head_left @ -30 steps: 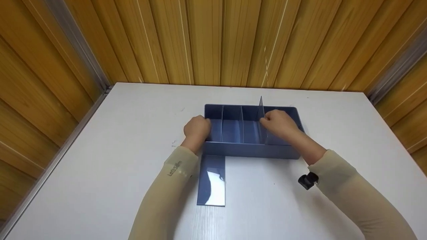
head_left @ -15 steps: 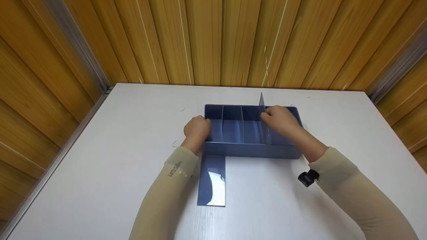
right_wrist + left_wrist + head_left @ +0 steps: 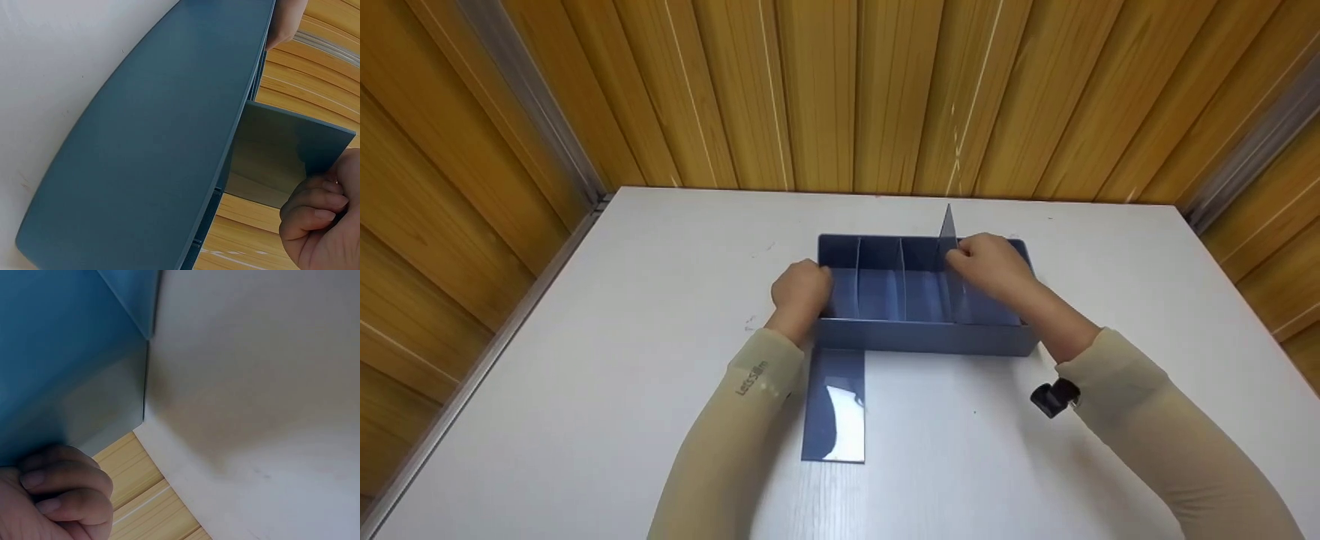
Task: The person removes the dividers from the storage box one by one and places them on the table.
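A blue divided box [image 3: 922, 337] sits mid-table in the head view, with two upright dividers still seated in its left part. My left hand [image 3: 801, 291] grips the box's left end wall, fingers curled against the blue side [image 3: 62, 382]. My right hand [image 3: 988, 264] pinches a third blue divider [image 3: 947, 232] that rises tilted above the box's rim. In the right wrist view the fingers [image 3: 318, 216] pinch that divider panel [image 3: 281, 157] beside the box's long outer wall [image 3: 169, 129].
A loose blue divider panel [image 3: 835, 405] lies flat on the white table [image 3: 622, 315] just in front of the box's left end. A black clip [image 3: 1054, 397] hangs at my right sleeve. Wooden plank walls enclose the table on three sides.
My right hand has drawn the third divider higher out of the box and slightly back. The left hand and the box have stayed put.
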A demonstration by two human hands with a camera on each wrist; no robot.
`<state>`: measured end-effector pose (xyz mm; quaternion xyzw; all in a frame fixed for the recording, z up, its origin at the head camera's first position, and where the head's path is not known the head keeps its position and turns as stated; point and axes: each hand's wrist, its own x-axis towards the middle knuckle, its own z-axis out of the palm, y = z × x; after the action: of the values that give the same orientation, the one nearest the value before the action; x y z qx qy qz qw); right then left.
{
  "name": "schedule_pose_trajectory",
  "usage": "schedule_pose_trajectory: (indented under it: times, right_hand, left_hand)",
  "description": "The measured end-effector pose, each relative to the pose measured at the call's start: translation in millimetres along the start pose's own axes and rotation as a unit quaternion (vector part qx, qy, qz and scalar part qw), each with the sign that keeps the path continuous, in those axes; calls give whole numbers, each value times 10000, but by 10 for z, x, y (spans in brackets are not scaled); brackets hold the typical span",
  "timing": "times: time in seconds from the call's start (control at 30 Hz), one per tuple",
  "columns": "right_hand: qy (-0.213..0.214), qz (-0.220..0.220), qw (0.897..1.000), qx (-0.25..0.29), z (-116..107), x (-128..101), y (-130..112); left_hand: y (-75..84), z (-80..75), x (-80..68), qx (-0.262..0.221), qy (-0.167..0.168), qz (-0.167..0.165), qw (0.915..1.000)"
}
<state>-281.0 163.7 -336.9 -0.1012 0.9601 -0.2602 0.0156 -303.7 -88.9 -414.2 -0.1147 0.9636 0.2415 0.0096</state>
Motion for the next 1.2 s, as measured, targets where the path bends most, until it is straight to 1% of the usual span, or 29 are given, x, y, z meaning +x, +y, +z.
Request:
schedule_pose_trajectory:
  times: [0.2,0.43,0.6,0.8,0.93,1.2]
  right_hand:
    - [3,-49,10000,54,-27,0,-23]
    - [99,-106,9998,122,-104,-17,-66]
    - [106,-147,9994,284,-171,-63,-96]
    - [60,-145,9983,564,-244,-224,-154]
    - [-62,-131,9962,856,-263,-358,-149]
    - [-320,-10,9902,1359,-215,-589,-96]
  left_hand:
    - [-18,-18,13,-27,3,-55,10000]
    - [-25,-24,44,42,-119,-127,9998]
    - [-30,-16,52,-8,-71,-142,9999]
    - [-14,-13,49,-52,-108,-187,9998]
    - [-5,-10,48,-73,-83,-154,9998]
    - [-1,-4,53,-86,-47,-105,9999]
